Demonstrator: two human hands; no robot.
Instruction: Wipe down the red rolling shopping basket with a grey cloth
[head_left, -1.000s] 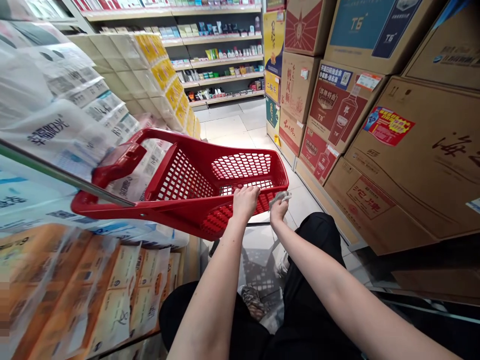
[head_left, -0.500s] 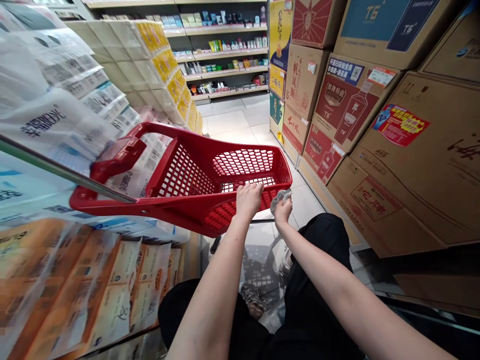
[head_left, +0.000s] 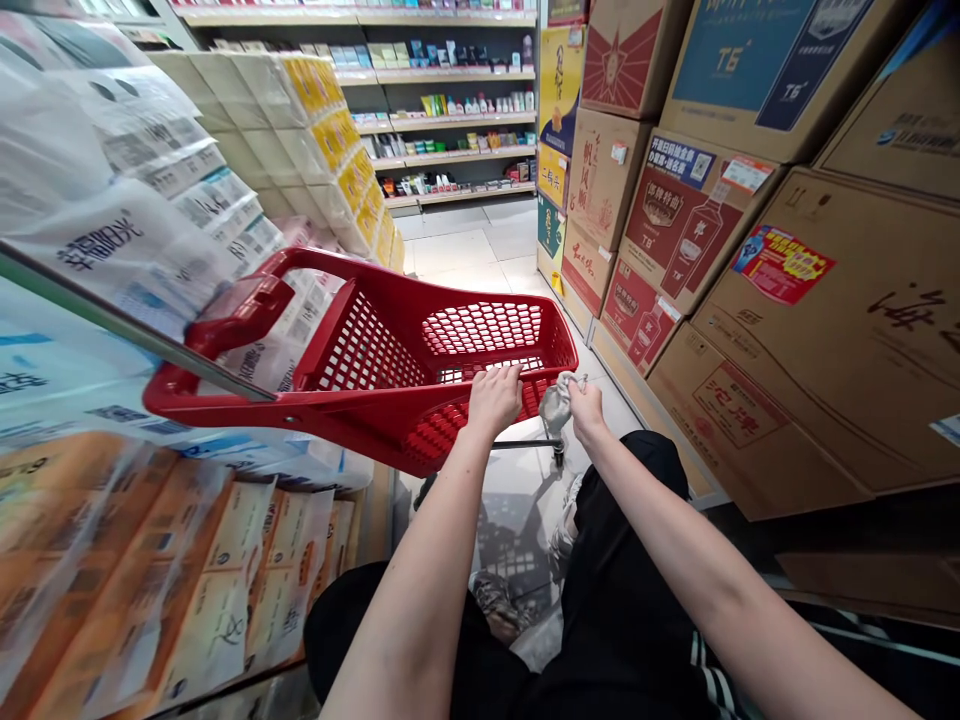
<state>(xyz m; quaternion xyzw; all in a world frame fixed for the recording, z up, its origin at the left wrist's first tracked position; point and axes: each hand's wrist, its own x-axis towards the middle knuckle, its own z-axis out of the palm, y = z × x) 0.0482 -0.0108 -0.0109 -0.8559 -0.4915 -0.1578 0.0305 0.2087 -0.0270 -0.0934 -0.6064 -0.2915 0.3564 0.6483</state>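
Observation:
A red plastic shopping cart [head_left: 322, 405] with perforated sides stands crosswise before me, its basket holding nothing that I can see. My left hand [head_left: 495, 398] is closed over the near rim of the basket. At the cart's narrow right end, my right hand [head_left: 586, 408] pinches a crumpled pale grey cloth [head_left: 556, 405], which hangs beside the basket's outer wall. The cart's red handle [head_left: 244, 312] lies to the left, and below the basket a caster wheel [head_left: 558, 453] shows on the floor.
Wrapped paper packs [head_left: 112, 240] are stacked on the left, with orange packs [head_left: 135, 570] lower down. Tall cardboard cartons [head_left: 810, 350] line the right side. Shelves of small goods [head_left: 450, 120] stand at the back. Tiled floor [head_left: 450, 250] runs between the stacks.
My right hand has shifted slightly right with the cloth, which now hangs lower and looser from the fingers. My left hand stays on the rim. The view has tilted up slightly.

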